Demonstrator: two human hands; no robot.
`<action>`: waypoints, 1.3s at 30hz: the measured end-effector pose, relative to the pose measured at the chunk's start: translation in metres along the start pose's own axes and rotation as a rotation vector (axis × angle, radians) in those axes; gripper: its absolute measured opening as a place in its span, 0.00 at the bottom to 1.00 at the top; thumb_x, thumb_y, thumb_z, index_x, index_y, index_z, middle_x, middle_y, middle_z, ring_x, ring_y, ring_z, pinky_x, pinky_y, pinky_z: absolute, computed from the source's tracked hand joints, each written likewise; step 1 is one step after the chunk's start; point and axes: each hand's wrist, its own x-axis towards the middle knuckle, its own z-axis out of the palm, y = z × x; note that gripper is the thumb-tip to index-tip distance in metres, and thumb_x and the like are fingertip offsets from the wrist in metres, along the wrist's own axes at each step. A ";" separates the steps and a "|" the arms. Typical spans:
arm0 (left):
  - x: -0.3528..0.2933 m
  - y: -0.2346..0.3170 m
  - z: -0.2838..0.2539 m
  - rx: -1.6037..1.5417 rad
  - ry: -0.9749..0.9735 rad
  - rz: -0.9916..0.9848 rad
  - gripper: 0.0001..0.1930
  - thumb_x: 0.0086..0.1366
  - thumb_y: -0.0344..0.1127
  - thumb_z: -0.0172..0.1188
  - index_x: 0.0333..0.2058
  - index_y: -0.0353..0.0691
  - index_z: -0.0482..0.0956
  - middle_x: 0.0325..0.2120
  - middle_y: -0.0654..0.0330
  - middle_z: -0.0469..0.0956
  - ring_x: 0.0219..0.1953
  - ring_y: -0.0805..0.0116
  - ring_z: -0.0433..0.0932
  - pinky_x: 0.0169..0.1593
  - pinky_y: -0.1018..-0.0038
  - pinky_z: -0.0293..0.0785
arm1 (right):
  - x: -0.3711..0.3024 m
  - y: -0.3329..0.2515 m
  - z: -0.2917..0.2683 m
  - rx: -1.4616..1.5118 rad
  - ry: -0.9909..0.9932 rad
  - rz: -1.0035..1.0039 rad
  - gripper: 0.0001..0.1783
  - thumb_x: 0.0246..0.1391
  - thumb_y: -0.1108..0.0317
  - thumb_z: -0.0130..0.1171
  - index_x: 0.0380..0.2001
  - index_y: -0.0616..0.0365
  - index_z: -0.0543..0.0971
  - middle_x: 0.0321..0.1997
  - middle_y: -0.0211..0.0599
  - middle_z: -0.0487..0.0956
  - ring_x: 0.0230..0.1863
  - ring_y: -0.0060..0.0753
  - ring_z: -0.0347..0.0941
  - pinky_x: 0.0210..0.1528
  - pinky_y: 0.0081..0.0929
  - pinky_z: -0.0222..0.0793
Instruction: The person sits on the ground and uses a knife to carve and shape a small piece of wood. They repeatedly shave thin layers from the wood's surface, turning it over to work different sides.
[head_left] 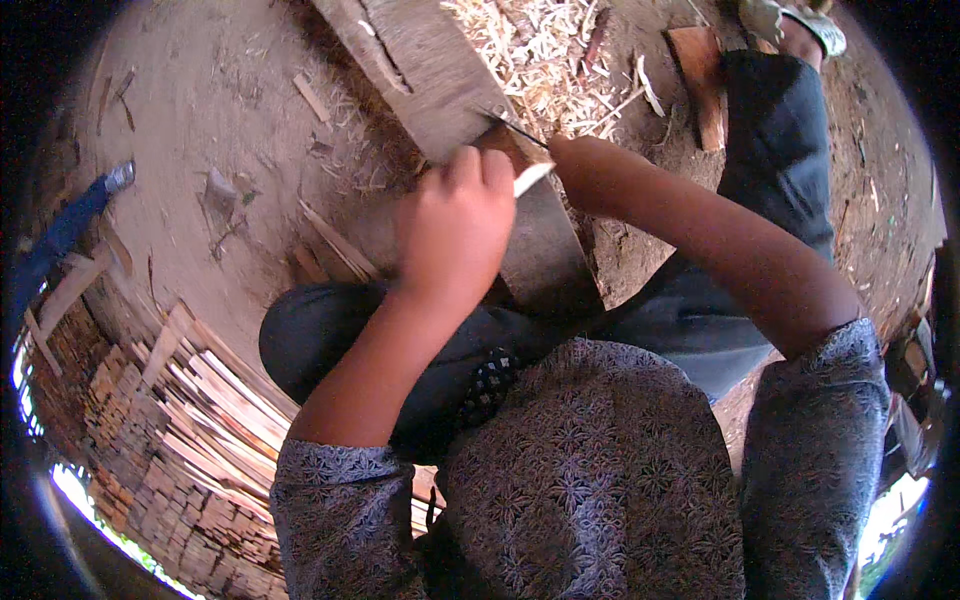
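My left hand (460, 215) is closed around a pale strip of wood (532, 177), whose light end sticks out to the right. My right hand (580, 165) is bent over the plank's right edge, its fingers mostly hidden. From it a thin dark blade (520, 130), seemingly a knife, points to the upper left across the plank. Beneath both hands runs a wide, worn wooden plank (420, 60), reaching from the far side back between my legs. The blade lies just beyond the strip.
Pale wood shavings (545, 65) are heaped to the right of the plank. A reddish-brown wood block (700, 85) lies by my right leg. Many long cut sticks (225, 410) are piled at left. Part of a blue-clothed limb (70, 230) shows at the far left.
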 end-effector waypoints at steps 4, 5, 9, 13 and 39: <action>0.017 -0.030 -0.009 -0.188 -0.107 -0.091 0.09 0.60 0.37 0.62 0.33 0.37 0.77 0.30 0.51 0.79 0.31 0.48 0.81 0.35 0.55 0.78 | 0.007 0.007 0.003 0.010 -0.016 0.092 0.14 0.56 0.68 0.54 0.40 0.69 0.74 0.36 0.59 0.81 0.42 0.56 0.81 0.45 0.47 0.75; 0.022 -0.044 -0.011 -0.227 -0.108 -0.092 0.11 0.60 0.39 0.64 0.34 0.35 0.79 0.30 0.49 0.81 0.31 0.46 0.82 0.36 0.55 0.78 | 0.004 0.006 0.004 0.113 0.042 0.133 0.14 0.58 0.66 0.53 0.41 0.69 0.74 0.36 0.59 0.81 0.43 0.58 0.80 0.46 0.47 0.75; 0.028 -0.095 -0.006 -0.559 -0.201 -0.383 0.17 0.60 0.41 0.68 0.40 0.33 0.82 0.35 0.47 0.84 0.37 0.57 0.85 0.42 0.65 0.78 | -0.027 -0.001 0.016 0.480 0.327 0.191 0.19 0.63 0.59 0.52 0.44 0.67 0.73 0.38 0.60 0.80 0.46 0.65 0.77 0.48 0.49 0.72; 0.037 -0.113 -0.007 -0.645 -0.274 -0.380 0.18 0.60 0.39 0.70 0.43 0.32 0.81 0.36 0.57 0.85 0.37 0.70 0.82 0.43 0.69 0.77 | -0.057 -0.003 0.048 0.647 0.516 0.136 0.25 0.64 0.56 0.53 0.57 0.63 0.70 0.42 0.60 0.80 0.47 0.63 0.77 0.50 0.48 0.70; -0.004 0.010 -0.006 0.099 -0.126 -0.066 0.16 0.63 0.44 0.63 0.41 0.37 0.79 0.35 0.47 0.79 0.37 0.42 0.79 0.39 0.53 0.75 | -0.074 -0.051 0.068 1.050 0.933 -0.159 0.16 0.64 0.59 0.53 0.51 0.53 0.75 0.40 0.52 0.82 0.43 0.57 0.79 0.49 0.45 0.75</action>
